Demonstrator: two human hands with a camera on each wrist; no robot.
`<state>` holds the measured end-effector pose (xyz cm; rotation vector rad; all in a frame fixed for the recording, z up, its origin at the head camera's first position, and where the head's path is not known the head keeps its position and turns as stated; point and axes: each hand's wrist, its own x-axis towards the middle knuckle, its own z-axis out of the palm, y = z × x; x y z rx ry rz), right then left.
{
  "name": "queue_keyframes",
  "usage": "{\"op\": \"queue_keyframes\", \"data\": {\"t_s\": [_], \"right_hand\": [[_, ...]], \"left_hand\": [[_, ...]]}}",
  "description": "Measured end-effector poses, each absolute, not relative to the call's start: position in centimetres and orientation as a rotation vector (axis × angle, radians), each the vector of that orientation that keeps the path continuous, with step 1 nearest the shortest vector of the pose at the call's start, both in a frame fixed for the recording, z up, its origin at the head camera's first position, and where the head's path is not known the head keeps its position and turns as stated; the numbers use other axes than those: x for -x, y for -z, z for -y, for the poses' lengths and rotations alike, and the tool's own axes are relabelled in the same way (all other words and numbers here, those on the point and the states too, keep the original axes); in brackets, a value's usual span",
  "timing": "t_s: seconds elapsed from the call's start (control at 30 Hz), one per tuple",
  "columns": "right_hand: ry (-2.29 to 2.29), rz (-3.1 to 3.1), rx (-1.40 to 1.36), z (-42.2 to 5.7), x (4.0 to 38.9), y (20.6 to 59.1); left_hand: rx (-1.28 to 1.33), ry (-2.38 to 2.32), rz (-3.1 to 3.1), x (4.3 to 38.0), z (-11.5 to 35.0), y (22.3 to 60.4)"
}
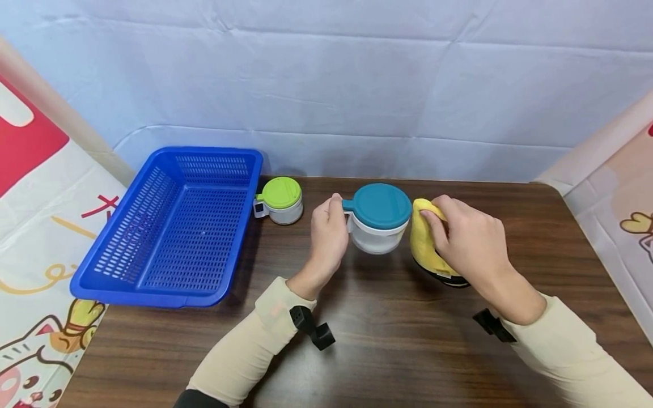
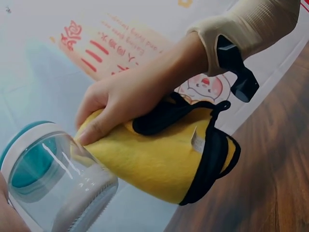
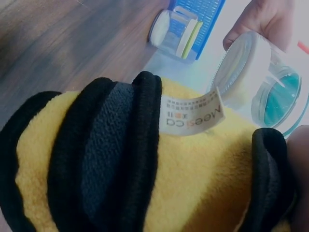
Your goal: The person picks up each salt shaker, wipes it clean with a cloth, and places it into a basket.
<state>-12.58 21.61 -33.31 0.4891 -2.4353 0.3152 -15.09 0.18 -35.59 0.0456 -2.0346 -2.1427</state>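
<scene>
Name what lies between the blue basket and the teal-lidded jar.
In the head view: the green-lidded jar, then the left hand gripping the teal-lidded jar.

At the person's left I see the basket (image 1: 196, 238) on the worktop (image 1: 388, 351). To its right come the small jar (image 1: 283, 195), the left hand (image 1: 329, 232), the large jar (image 1: 380, 207), and the cloth item (image 1: 423, 238) in the right hand (image 1: 471, 238). A sheet (image 1: 326, 85) hangs behind.

With our right hand (image 2: 118, 104) we grip a yellow, black-trimmed cloth item (image 2: 154, 166), while a clear teal-lidded jar (image 2: 63, 171) shows between it and our partly visible left hand (image 2: 8, 215).
</scene>
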Motion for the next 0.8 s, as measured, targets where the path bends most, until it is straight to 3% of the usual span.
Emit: {"op": "queue_keyframes", "data": {"t_s": [0.8], "right_hand": [[-0.409,2.321,-0.657,-19.6,9.1,32.0]], "left_hand": [[-0.029,2.168,2.032,15.4,-0.1,35.6]]}}
